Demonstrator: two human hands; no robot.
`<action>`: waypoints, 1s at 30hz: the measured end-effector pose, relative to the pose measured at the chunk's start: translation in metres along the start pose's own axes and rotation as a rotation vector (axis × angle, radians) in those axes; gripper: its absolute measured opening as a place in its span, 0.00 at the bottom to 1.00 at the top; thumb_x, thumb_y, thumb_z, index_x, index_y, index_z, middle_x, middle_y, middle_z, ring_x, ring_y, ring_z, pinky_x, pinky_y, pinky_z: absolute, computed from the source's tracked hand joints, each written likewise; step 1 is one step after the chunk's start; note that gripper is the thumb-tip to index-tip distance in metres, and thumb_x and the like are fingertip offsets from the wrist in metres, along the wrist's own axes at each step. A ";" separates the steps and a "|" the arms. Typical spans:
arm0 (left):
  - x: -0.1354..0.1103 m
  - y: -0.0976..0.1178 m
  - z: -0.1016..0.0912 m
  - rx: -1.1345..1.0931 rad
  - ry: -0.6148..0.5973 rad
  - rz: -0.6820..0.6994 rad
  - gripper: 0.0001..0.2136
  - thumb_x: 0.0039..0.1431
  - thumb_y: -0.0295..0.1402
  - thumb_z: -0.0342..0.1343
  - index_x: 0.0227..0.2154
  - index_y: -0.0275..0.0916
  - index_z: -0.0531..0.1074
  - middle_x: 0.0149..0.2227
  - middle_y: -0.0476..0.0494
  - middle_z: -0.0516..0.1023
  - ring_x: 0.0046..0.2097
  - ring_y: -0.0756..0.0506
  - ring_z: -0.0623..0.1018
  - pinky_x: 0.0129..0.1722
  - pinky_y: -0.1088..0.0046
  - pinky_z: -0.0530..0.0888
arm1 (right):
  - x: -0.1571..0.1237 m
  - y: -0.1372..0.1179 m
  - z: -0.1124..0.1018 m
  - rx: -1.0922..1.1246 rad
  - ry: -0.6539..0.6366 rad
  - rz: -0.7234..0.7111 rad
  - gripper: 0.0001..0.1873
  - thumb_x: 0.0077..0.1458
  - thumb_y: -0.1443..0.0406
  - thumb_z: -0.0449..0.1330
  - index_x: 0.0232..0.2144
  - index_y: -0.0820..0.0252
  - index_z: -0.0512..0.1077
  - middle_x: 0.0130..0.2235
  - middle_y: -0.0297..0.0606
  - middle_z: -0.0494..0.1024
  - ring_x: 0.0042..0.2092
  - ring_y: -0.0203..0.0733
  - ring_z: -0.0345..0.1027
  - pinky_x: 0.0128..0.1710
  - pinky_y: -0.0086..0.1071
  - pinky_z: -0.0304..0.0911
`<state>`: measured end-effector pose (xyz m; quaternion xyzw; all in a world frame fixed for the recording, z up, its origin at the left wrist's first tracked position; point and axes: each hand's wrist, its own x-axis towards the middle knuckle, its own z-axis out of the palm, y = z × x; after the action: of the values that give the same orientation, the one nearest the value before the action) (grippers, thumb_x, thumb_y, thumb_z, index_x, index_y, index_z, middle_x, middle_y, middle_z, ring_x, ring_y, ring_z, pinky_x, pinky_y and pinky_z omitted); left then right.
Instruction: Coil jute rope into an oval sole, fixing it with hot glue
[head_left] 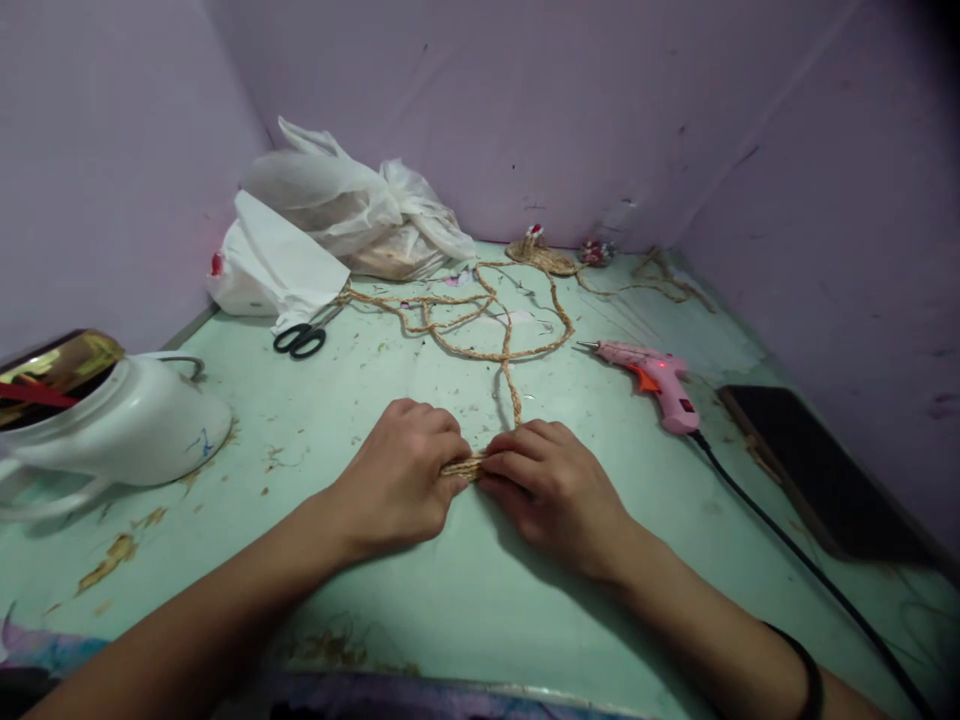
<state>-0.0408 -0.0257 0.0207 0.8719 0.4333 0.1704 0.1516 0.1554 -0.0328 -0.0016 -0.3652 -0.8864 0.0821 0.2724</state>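
Note:
Between my two hands is a small flat piece of braided straw cord (pixel 463 467), folded or coiled on itself. My left hand (pixel 409 470) grips its left end, thumb below and fingers above. Pinched at the other end, the piece is held by my right hand (pixel 559 490), with the fingertips close together. From behind the right fingers the long cord (pixel 508 385) runs away from me over the table and lies in loose loops. Most of the held piece is hidden by my fingers.
A pink glue gun (pixel 652 375) with a lit red light lies right, its black cable trailing forward. Beyond it is a dark phone (pixel 817 465). Black-handled scissors (pixel 301 339), a white plastic bag (pixel 360 205), a white pitcher (pixel 157 420) and a round woven piece (pixel 541 256) surround the hands.

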 end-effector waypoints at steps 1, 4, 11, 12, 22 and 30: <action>0.000 0.001 0.002 0.027 -0.009 0.015 0.05 0.54 0.28 0.55 0.29 0.38 0.77 0.32 0.44 0.76 0.38 0.43 0.74 0.44 0.58 0.67 | 0.000 0.000 0.002 -0.012 -0.004 -0.020 0.10 0.58 0.69 0.56 0.29 0.60 0.77 0.32 0.40 0.79 0.35 0.41 0.67 0.37 0.35 0.60; -0.001 0.005 0.006 0.125 -0.020 0.086 0.08 0.56 0.27 0.51 0.28 0.36 0.75 0.32 0.42 0.76 0.36 0.43 0.73 0.46 0.56 0.65 | 0.000 0.002 0.006 -0.078 -0.055 -0.077 0.14 0.58 0.73 0.52 0.28 0.61 0.77 0.30 0.40 0.79 0.34 0.41 0.67 0.36 0.35 0.60; 0.002 0.018 0.007 0.378 -0.152 0.239 0.07 0.48 0.23 0.51 0.27 0.33 0.74 0.30 0.39 0.74 0.37 0.39 0.72 0.52 0.48 0.59 | 0.007 -0.004 0.010 -0.234 -0.156 -0.142 0.13 0.50 0.78 0.52 0.24 0.64 0.74 0.26 0.42 0.74 0.30 0.42 0.62 0.33 0.36 0.58; 0.001 0.019 0.007 0.392 -0.137 0.240 0.07 0.47 0.23 0.51 0.27 0.33 0.73 0.30 0.38 0.74 0.37 0.39 0.72 0.53 0.48 0.58 | 0.007 -0.006 0.011 -0.234 -0.139 -0.128 0.13 0.49 0.77 0.52 0.23 0.64 0.74 0.25 0.42 0.74 0.30 0.42 0.62 0.33 0.36 0.58; -0.009 0.005 0.008 0.188 -0.003 0.099 0.09 0.58 0.27 0.48 0.32 0.35 0.74 0.33 0.41 0.74 0.37 0.43 0.72 0.49 0.57 0.64 | -0.006 -0.008 0.014 -0.183 0.034 -0.057 0.12 0.55 0.77 0.53 0.34 0.64 0.75 0.33 0.41 0.77 0.35 0.43 0.64 0.37 0.36 0.59; -0.006 0.018 0.009 0.374 -0.112 0.182 0.09 0.51 0.23 0.50 0.31 0.31 0.75 0.34 0.38 0.75 0.39 0.39 0.72 0.54 0.49 0.58 | 0.002 -0.014 0.016 -0.304 -0.042 -0.151 0.13 0.52 0.78 0.53 0.23 0.65 0.75 0.25 0.42 0.73 0.30 0.43 0.63 0.36 0.38 0.59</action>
<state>-0.0278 -0.0415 0.0189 0.9285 0.3677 0.0514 -0.0049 0.1369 -0.0408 -0.0093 -0.3329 -0.9190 -0.0659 0.2008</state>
